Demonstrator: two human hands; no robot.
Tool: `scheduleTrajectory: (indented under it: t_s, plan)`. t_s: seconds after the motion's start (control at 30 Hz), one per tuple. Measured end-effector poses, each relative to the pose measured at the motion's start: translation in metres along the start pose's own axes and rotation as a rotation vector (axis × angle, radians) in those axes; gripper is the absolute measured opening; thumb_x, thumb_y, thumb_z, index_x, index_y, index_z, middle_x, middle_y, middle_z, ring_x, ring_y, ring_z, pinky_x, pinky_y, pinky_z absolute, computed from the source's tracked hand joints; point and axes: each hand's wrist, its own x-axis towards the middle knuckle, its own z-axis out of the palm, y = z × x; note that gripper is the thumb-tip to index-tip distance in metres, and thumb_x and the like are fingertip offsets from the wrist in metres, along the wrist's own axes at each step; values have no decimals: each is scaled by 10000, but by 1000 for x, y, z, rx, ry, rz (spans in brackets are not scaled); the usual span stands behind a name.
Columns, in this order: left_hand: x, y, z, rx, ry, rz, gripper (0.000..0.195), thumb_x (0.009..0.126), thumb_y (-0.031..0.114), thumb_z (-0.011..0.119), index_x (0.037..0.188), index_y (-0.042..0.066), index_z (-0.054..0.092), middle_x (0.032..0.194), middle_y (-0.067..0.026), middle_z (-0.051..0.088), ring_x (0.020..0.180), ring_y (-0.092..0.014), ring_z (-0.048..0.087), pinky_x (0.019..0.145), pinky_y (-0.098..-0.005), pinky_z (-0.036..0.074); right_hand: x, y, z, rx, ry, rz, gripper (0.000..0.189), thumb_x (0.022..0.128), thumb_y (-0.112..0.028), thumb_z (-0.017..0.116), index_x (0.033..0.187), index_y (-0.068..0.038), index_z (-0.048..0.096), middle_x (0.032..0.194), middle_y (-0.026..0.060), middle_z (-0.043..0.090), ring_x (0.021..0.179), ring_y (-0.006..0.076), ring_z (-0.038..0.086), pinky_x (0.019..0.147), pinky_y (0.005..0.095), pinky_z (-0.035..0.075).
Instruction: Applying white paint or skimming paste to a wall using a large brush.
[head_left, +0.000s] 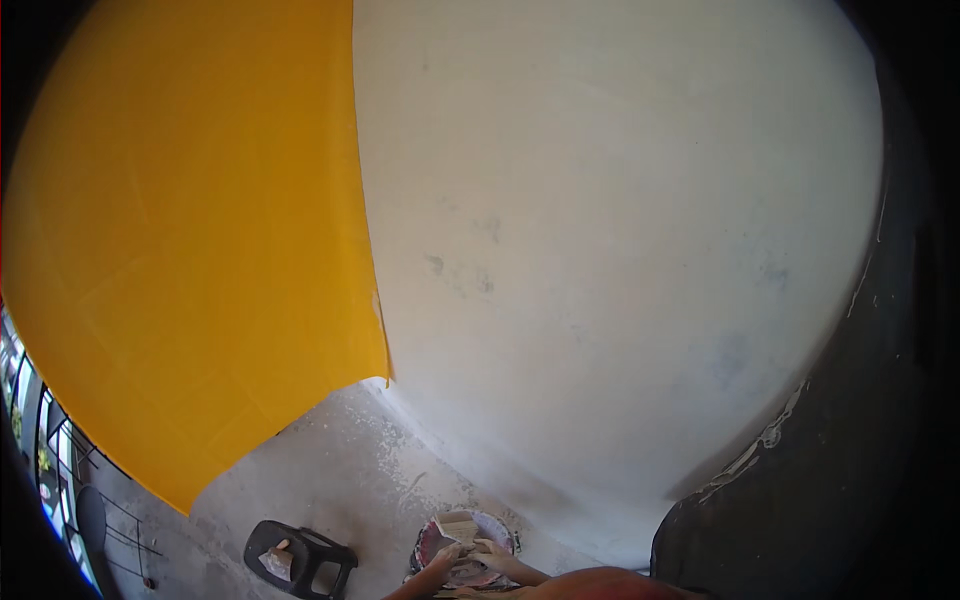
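Note:
Low in the view, a round paint-stained tub (426, 541) stands on the floor beside the white wall (600, 225). Above the tub, my left hand (448, 556) and my right hand (491, 553) are close together at the lower end of a pale, flat-faced tool (456, 527), probably a wide brush. The fingers of both hands seem to be around its lower part, though the exact grip is too small to make out. Greyish marks show on the white wall.
A black plastic stool (259, 536) to the left bears a putty knife or scraper (278, 559). A yellow sheet or panel (202, 225) covers the left side. White spatter lies on the concrete floor (337, 450). A dark surface (840, 450) borders the wall at right; metal bars stand far left.

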Motion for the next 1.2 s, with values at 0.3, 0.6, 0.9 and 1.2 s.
scheduleTrajectory:
  t_s: [0.3,0.6,0.9,1.2]
  plan:
    - [-80,153,-28,898,-170,512,453,764,-1,560,1188,89,693,1170,-208,599,1037,-366,588,930,-401,500,-42,-61,130,330,473,-516,659,898,-96,644,1491,-101,356,1157,64,559,916,132,545,776,262,447]
    - [-45,450,53,746,-361,664,314,894,223,692,1070,-38,686,950,-115,718,905,-169,673,801,-324,530,-112,-347,5,161,724,-960,727,931,-24,614,1538,-25,213,1220,158,540,897,163,649,771,283,534]
    - [-132,595,72,645,-519,827,361,936,260,616,1131,-43,641,982,-103,696,906,-167,649,801,-293,506,-189,-512,14,146,653,-1028,715,939,-121,660,1542,-75,280,1169,57,526,868,104,591,767,262,479]
    - [-224,694,40,581,-517,851,480,915,453,570,1180,60,646,922,-39,623,830,-165,599,832,-350,478,-299,-662,76,-523,750,-759,669,968,-536,517,1513,-170,389,1160,53,637,870,144,608,809,310,467]
